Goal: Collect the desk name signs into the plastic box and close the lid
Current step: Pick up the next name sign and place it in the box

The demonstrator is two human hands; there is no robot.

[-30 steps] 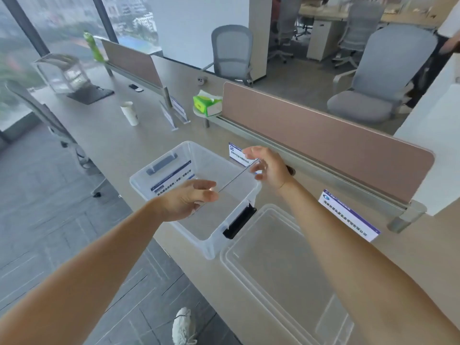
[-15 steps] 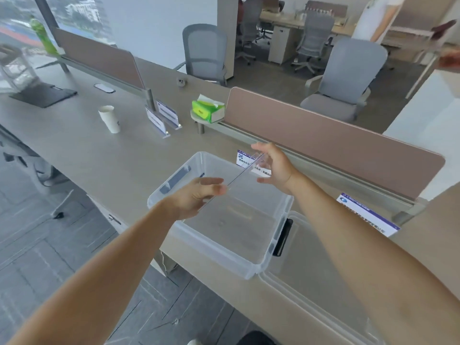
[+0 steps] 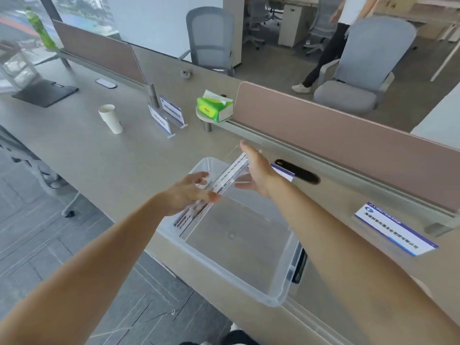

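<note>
Left hand pinches a name sign, print blurred, over the plastic box; right hand spread wide

A clear plastic box stands open at the desk's near edge. Over its far left part a clear name sign with a white printed insert shows nearly edge-on, pinched by the left hand, with the right hand flat against its far end. Two signs stand upright farther left. Another sign leans near the divider on the right. The lid lies flat just right of the box, mostly hidden.
</note>
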